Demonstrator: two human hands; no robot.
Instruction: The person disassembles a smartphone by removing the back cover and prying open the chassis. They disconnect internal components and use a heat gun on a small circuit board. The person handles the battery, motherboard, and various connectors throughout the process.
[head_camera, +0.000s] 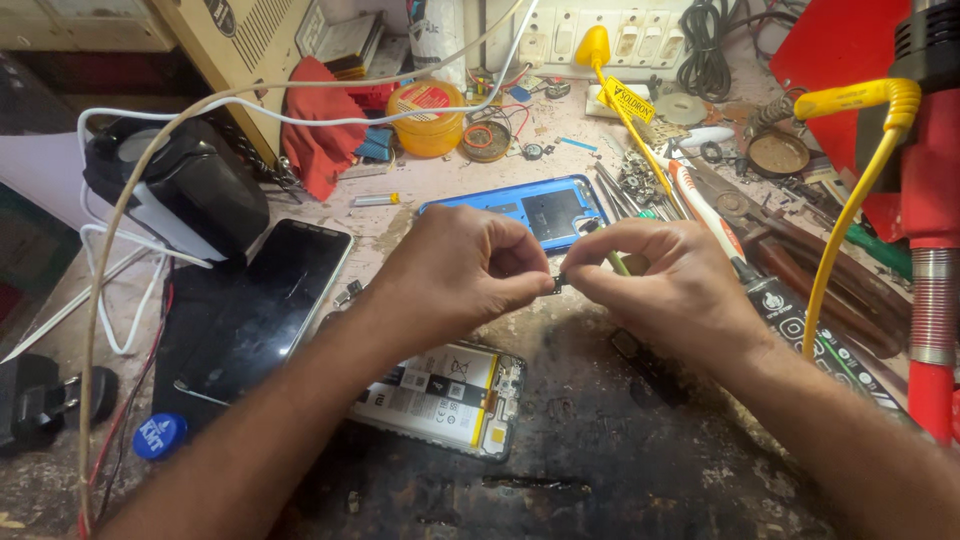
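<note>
Both hands are up over the middle of the workbench (600, 440), pinching the same tiny dark part (558, 284) between them. The left hand (455, 268) has thumb and fingertips closed on it from one side, and the right hand (668, 280) nips it from the other while also holding a thin green-tipped tool (617, 262). An opened phone (440, 398) with its battery showing lies just under the left wrist, and a blue back cover (530, 210) sits beyond the hands toward the far edge.

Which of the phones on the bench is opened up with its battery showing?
The opened phone lying below the left hand, white battery exposed. The black phone farther left lies screen up, closed.
</note>
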